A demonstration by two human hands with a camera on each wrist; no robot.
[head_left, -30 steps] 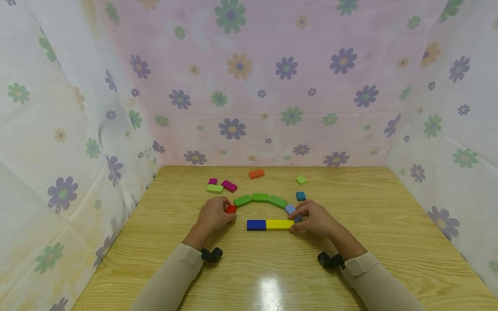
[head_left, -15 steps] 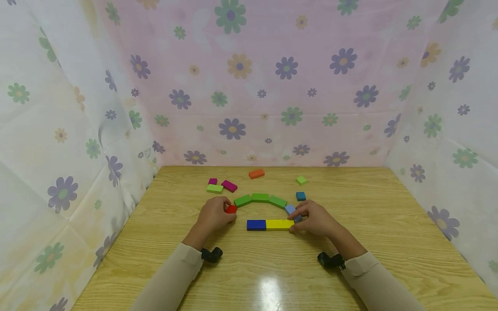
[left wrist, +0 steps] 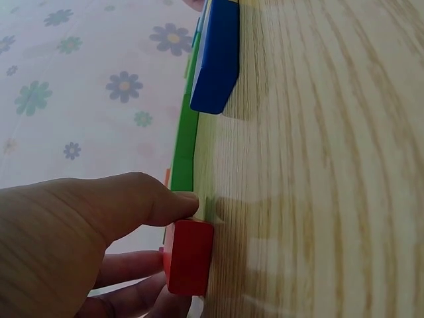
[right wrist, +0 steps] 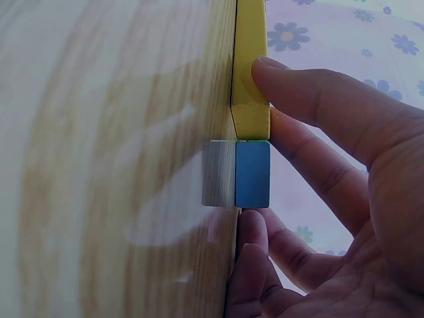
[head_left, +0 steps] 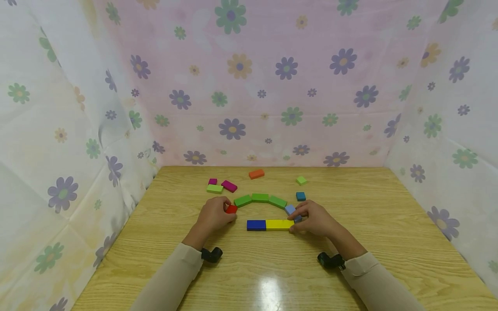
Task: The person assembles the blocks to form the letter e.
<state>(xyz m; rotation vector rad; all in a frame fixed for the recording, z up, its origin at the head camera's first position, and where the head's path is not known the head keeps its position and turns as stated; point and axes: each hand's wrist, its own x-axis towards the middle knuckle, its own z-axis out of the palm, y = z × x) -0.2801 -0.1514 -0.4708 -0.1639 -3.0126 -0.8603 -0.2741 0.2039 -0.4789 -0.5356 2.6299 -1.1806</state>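
Observation:
In the head view my left hand [head_left: 212, 214] pinches a red block [head_left: 231, 209] at the left end of a curved row. Its thumb lies on the near side of the red block, fingers on the other, as the left wrist view shows. Three green blocks [head_left: 260, 198] form the top of the curve. At its right end my right hand [head_left: 317, 219] holds a light blue block [head_left: 290, 210], partly hidden by the fingers. The right thumb touches a yellow block [right wrist: 252, 66], whose end meets the light blue one. A dark blue block [head_left: 256, 225] adjoins the yellow.
Behind the curve lie an orange block [head_left: 256, 174], two magenta blocks [head_left: 229, 186], a yellow-green block [head_left: 215, 188], a small lime block [head_left: 301, 180] and a teal block [head_left: 301, 196]. Flowered cloth [head_left: 268, 86] encloses the wooden table [head_left: 233, 276] at the back and sides.

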